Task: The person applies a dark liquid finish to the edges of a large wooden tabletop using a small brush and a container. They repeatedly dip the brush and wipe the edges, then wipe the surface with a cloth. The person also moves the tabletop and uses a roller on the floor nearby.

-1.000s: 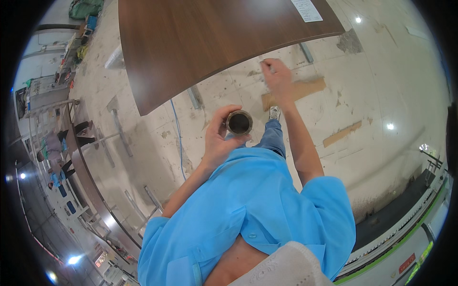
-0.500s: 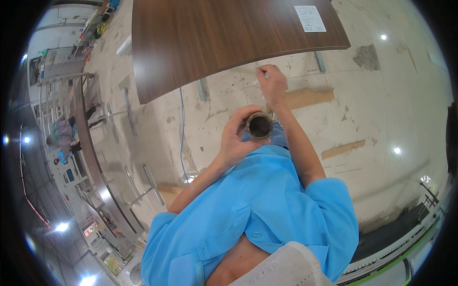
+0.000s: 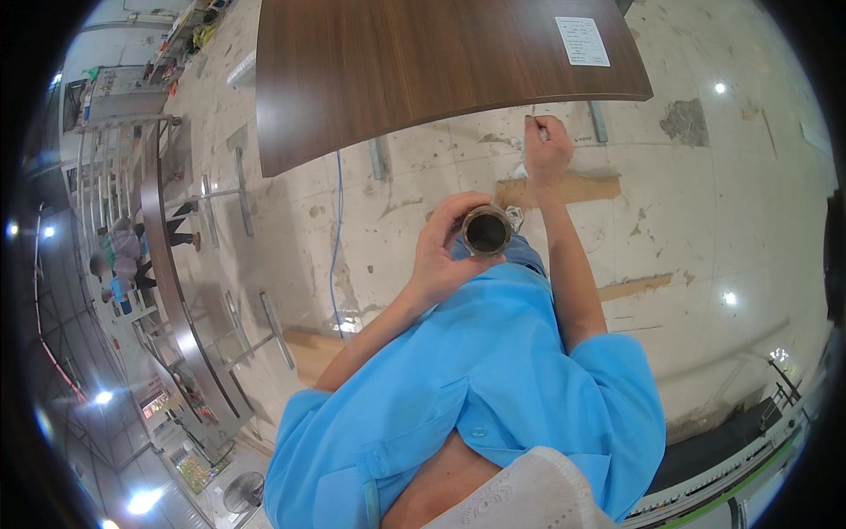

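My left hand (image 3: 438,256) is wrapped round an open-topped round container (image 3: 486,232) with a worn rim and a dark inside, held in front of my waist. Farther out, my right hand (image 3: 548,157) has its fingers pinched together at the near edge of a dark brown wood-grain panel (image 3: 423,62). A small pale bit shows at those fingers, too small to name. Whether the fingertips touch the panel edge I cannot tell. A white printed label (image 3: 582,41) lies on the panel's right part.
Metal legs (image 3: 378,159) stand beneath the panel. A blue cord (image 3: 338,238) runs along the stained floor, near brown cardboard strips (image 3: 582,189). Another long dark panel (image 3: 176,282) is at the left, with a person (image 3: 128,256) beyond it. Conveyor-like machinery (image 3: 723,450) lies lower right.
My right hand has moved right along the panel's near edge, fingers still pinched. My left hand keeps the container at nearly the same spot. The view has shifted slightly.
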`<action>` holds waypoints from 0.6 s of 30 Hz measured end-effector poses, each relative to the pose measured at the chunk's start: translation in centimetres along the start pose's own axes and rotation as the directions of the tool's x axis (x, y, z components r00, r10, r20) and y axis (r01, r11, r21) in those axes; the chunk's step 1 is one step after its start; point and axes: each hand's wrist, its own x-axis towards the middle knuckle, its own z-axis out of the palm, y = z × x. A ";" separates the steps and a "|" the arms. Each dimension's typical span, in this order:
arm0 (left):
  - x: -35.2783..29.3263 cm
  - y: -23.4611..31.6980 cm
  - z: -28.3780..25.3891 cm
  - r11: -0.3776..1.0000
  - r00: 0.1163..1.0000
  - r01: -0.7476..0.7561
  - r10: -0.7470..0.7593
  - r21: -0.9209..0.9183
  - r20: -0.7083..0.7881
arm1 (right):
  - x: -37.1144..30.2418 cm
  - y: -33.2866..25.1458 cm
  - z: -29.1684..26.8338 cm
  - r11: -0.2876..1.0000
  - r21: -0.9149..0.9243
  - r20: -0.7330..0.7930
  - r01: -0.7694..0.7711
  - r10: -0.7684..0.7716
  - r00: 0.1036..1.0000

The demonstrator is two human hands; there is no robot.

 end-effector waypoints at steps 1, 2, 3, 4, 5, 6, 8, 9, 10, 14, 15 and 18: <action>0.0 0.0 -0.1 1.000 1.000 0.005 -0.005 0.009 -0.008 | -0.1 0.0 0.1 1.000 0.003 -0.015 -0.016 0.016 1.000; 0.2 -0.1 -0.2 1.000 1.000 0.010 -0.010 0.002 -0.001 | 0.0 0.1 0.0 1.000 0.009 -0.113 -0.018 0.019 0.993; 0.4 -0.1 -0.2 1.000 1.000 0.014 -0.014 -0.005 0.003 | 0.0 0.0 0.2 1.000 0.018 0.006 0.009 -0.009 1.000; 0.6 -0.1 -0.3 1.000 1.000 0.020 -0.020 -0.011 0.008 | -0.1 -0.1 0.5 0.998 0.033 0.045 0.047 -0.049 0.998; 1.0 -0.1 -0.3 1.000 1.000 0.009 -0.009 -0.013 0.012 | 0.0 -0.1 0.6 0.992 0.055 0.140 0.110 -0.117 0.983; 1.3 -0.1 -0.4 1.000 1.000 -0.002 0.002 -0.015 0.016 | 0.0 -0.3 1.0 0.996 0.061 0.117 0.062 -0.069 0.991; 2.0 -0.1 -0.4 1.000 0.999 -0.019 0.020 -0.020 0.026 | 0.5 -0.4 1.1 0.996 0.082 0.252 0.019 -0.040 0.967; 2.2 -0.1 -0.5 0.999 0.999 -0.026 0.027 -0.022 0.030 | 0.9 -0.2 0.9 0.999 0.052 0.131 -0.009 0.002 0.991; 2.3 0.0 -0.5 0.999 0.999 -0.035 0.036 -0.024 0.036 | 1.2 -0.2 0.6 0.999 0.036 0.071 -0.029 0.027 0.997; 2.8 0.4 -0.9 1.000 1.000 -0.010 0.010 -0.018 0.025 | 2.4 0.6 0.0 0.985 0.045 -0.093 -0.165 0.168 0.981; 3.2 0.5 -1.1 1.000 1.000 0.001 -0.001 -0.017 0.025 | 2.6 0.6 0.4 0.998 0.038 0.010 -0.058 0.058 0.998; 4.2 0.4 -1.3 1.000 0.999 0.005 -0.004 -0.029 0.046 | 2.9 1.0 1.1 0.993 -0.004 0.078 0.115 -0.114 0.990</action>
